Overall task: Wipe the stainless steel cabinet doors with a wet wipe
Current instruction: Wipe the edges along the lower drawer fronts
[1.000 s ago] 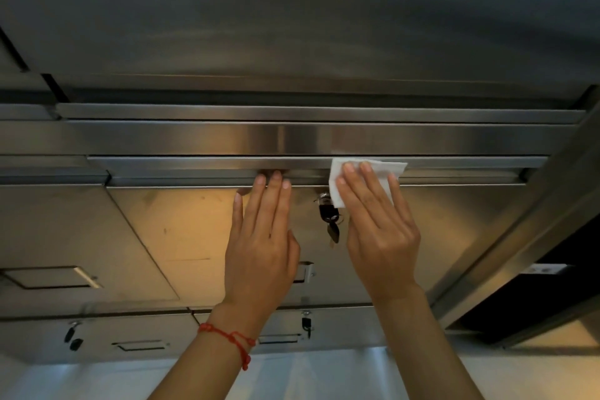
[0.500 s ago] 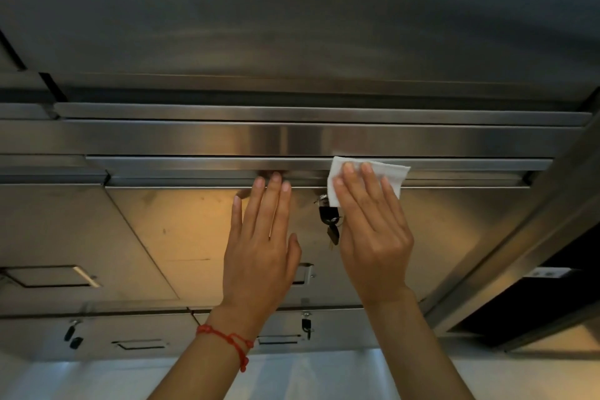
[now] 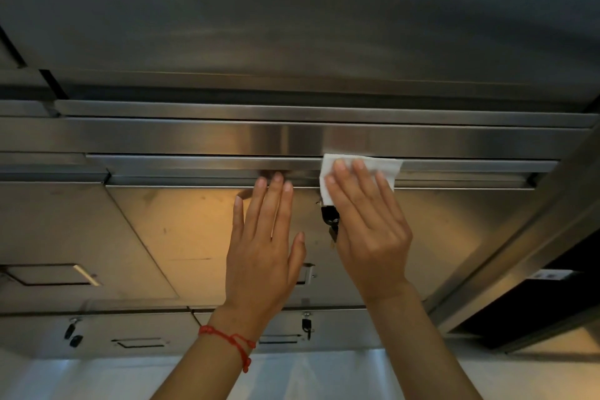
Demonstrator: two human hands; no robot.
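The right hand (image 3: 370,227) presses the wet wipe (image 3: 360,169) flat on the cabinet door (image 3: 181,237) top edge, fingers straight. The left hand (image 3: 264,247) rests flat beside it — empty. Slide slowly, skip the keys (image 3: 330,219).

2 hands (image 3: 263,256) (image 3: 370,230), 1 white wipe (image 3: 386,167), 1 red bracelet (image 3: 227,339), 3 sets of hanging keys (image 3: 331,221) (image 3: 73,334) (image 3: 306,326).

One head camera looks forward and down, close to the cabinet door (image 3: 201,237). No second view exists.
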